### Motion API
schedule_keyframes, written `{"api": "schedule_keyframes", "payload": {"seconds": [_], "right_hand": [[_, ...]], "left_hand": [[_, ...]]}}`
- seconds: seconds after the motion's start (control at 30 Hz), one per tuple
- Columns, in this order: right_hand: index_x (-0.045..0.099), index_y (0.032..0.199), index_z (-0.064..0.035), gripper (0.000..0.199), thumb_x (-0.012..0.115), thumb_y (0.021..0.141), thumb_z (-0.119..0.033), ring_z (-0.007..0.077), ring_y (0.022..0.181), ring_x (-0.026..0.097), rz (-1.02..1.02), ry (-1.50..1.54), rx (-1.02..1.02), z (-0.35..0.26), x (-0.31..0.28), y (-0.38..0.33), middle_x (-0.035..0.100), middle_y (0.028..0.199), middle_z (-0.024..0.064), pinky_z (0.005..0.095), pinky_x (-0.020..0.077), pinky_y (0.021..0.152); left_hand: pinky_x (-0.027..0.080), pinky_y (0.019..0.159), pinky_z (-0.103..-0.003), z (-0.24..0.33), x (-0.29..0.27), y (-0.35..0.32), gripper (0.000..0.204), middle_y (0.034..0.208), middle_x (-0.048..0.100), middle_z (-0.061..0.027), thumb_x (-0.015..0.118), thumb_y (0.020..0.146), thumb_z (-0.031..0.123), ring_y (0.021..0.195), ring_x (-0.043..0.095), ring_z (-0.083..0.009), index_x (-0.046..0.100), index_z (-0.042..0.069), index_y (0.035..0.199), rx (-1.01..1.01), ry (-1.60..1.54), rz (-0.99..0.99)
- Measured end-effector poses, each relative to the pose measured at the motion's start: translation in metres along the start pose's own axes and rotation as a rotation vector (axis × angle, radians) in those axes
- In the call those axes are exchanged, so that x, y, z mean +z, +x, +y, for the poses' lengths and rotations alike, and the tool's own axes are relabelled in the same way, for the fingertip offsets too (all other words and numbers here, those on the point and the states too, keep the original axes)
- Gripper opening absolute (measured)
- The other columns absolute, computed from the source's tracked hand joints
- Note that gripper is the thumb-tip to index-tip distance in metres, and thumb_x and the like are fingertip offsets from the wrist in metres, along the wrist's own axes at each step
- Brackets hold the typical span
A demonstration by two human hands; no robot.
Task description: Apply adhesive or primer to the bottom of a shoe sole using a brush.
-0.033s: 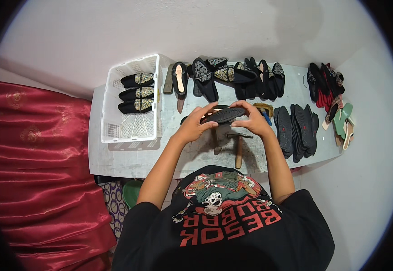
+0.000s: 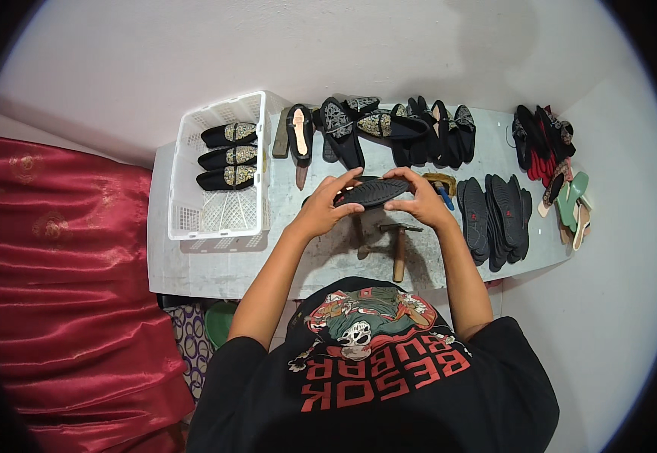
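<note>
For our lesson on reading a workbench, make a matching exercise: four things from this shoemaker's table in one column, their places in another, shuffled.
Things:
1. black sole
2. hammer
3. three black shoes
4. green sandals

Places:
A. at the table's right end
B. in the white basket
C. held in both hands
D. lying on the table below the hands

Pairs: 1-C, 2-D, 3-B, 4-A

**Your one head cam, looking straight down**

You've only got the single fisheye view here, worn on your head and aimed steeply down over your chest at the grey table [image 2: 215, 272]. It sits close above your forearms, which come in from the lower edge. The far wall is at the top, the table's edges bow, and the corners go dark at the rim.
</note>
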State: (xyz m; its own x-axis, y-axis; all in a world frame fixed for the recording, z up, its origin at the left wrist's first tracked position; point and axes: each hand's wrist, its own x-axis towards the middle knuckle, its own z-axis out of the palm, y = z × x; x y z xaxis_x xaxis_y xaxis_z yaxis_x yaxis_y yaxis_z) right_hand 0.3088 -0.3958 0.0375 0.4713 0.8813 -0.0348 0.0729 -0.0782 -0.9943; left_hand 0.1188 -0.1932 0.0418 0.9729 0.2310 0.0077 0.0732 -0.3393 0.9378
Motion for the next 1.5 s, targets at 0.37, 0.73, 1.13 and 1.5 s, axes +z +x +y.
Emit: {"api": "schedule_keyframes", "payload": {"seconds": [0.37,0.73,1.13,1.5], "right_hand": [[0.066,0.131,-0.0089,0.071,0.093,0.068,-0.026,0.0283,0.129,0.059,0.027,-0.366,-0.131,0.031,0.003,0.015,0.066,0.136,0.0087,0.0420,0.0429,0.112],[0.067,0.134,-0.0106,0.075,0.095,0.065,-0.022,0.0266,0.129,0.060,0.019,-0.491,-0.087,0.051,0.004,0.026,0.066,0.137,0.0082,0.0413,0.0433,0.112],[0.069,0.134,-0.0094,0.074,0.095,0.066,-0.018,0.0246,0.126,0.061,0.038,-0.447,-0.085,0.053,0.004,0.026,0.067,0.135,0.0082,0.0393,0.0433,0.112],[0.068,0.135,-0.0089,0.072,0.094,0.068,-0.018,0.0238,0.128,0.060,0.051,-0.425,-0.065,0.047,0.010,0.021,0.069,0.135,0.0071,0.0386,0.0430,0.113]], "left_hand": [[0.050,0.100,-0.040,-0.037,-0.008,0.020,0.094,0.122,0.067,-0.0090,0.090,0.073,0.032,0.115,0.061,-0.0287,0.048,0.018,0.156,0.185,0.389,0.095],[0.048,0.100,-0.044,-0.071,-0.004,0.016,0.102,0.117,0.065,-0.0130,0.093,0.067,0.030,0.112,0.060,-0.0336,0.046,0.018,0.156,0.200,0.349,0.163],[0.047,0.108,-0.043,-0.096,-0.037,-0.028,0.112,0.128,0.065,-0.0143,0.093,0.066,0.009,0.120,0.061,-0.0340,0.036,0.018,0.161,-0.094,0.203,0.135],[0.045,0.111,-0.043,-0.100,-0.039,-0.033,0.101,0.132,0.068,-0.0150,0.093,0.069,0.012,0.128,0.061,-0.0323,0.044,0.017,0.157,-0.112,0.125,0.170]]}}
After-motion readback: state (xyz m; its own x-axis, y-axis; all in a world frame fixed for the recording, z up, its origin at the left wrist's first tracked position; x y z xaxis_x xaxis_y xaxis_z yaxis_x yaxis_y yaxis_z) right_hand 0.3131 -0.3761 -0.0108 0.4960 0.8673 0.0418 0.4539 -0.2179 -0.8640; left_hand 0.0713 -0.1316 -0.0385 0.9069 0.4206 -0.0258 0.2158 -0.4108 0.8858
